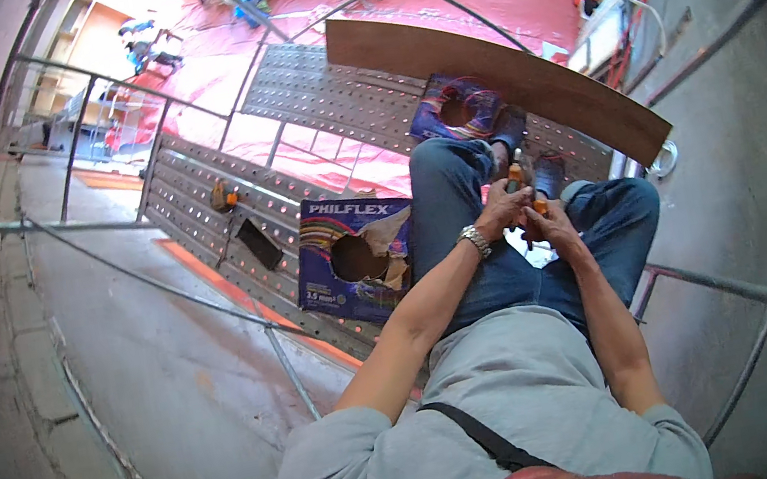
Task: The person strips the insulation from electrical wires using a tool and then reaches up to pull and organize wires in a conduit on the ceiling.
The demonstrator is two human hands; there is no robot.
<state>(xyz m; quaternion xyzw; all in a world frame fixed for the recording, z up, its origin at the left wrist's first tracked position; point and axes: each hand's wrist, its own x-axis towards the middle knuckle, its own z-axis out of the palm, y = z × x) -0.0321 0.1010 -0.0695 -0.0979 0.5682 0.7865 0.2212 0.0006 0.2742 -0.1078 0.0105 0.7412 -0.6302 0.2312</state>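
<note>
Both hands meet over my lap, between my bent knees. My left hand (497, 210), with a metal watch at its wrist, is closed around an orange-handled hand tool (515, 177) whose tip points away from me. Close against it, my right hand (556, 227) is closed too, with a second orange grip (540, 207) showing at its fingers. Whether the two orange parts belong to one tool, such as pliers, I cannot tell. The fingers hide much of what is held.
I sit on perforated metal scaffold planks (307, 85) framed by pipes (747, 288). An opened purple cable box (314, 276) stands left of my leg, another cable box (430, 120) by my feet. A dark flat object (259, 245), an orange-black tool (221, 198) and a brown board (477, 71) lie nearby.
</note>
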